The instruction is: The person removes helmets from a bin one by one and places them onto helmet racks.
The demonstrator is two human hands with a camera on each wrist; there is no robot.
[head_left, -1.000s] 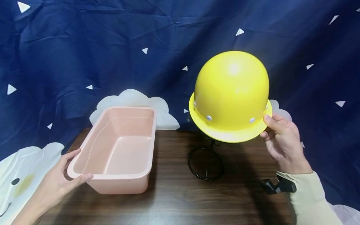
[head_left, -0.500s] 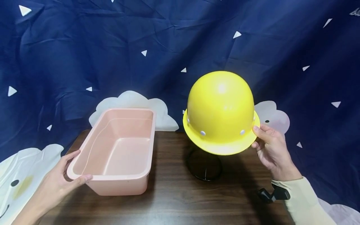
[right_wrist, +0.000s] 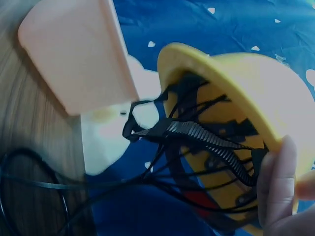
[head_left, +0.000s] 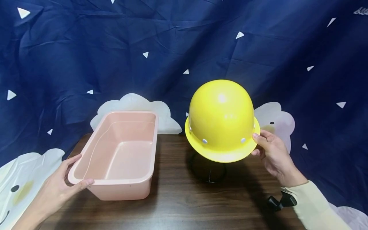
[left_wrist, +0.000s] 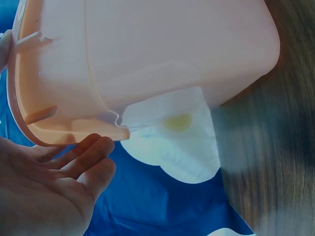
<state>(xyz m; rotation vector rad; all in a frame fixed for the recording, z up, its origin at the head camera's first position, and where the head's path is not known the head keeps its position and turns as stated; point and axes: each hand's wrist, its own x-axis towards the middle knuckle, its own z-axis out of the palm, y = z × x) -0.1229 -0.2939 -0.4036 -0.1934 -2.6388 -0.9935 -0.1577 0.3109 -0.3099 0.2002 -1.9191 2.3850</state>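
Note:
A yellow hard hat (head_left: 222, 116) stands crown up over a black wire stand (right_wrist: 98, 185), whose round base lies on the table. My right hand (head_left: 274, 156) pinches the hat's brim on its right side, thumb on top and fingers underneath. Inside the hat, in the right wrist view, are a black ribbed headband (right_wrist: 187, 130) and straps; the stand's thin wires reach up into the shell. My left hand (head_left: 53, 191) holds the near left corner of a pink plastic basin (head_left: 126, 191), with the thumb over its rim and several fingers (left_wrist: 96, 157) curled beneath.
The dark wood table (head_left: 178, 198) carries both the basin and the stand. Behind it hangs a blue curtain (head_left: 161, 76) with white triangles and cloud shapes. A small black wrist camera (head_left: 281, 201) sits on my right sleeve.
My right hand has lowered the hard hat and brought it slightly left, down over the wire stand. The left hand and the basin have stayed in place.

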